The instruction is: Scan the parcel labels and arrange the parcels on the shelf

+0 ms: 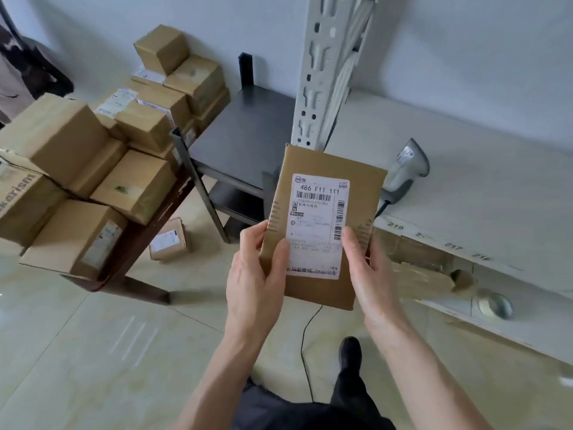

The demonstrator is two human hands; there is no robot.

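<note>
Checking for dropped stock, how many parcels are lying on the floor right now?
1. A small cardboard parcel lies on the tiled floor beside the brown table's leg, below the stacked boxes. Others may be hidden behind the table or shelves.
</note>
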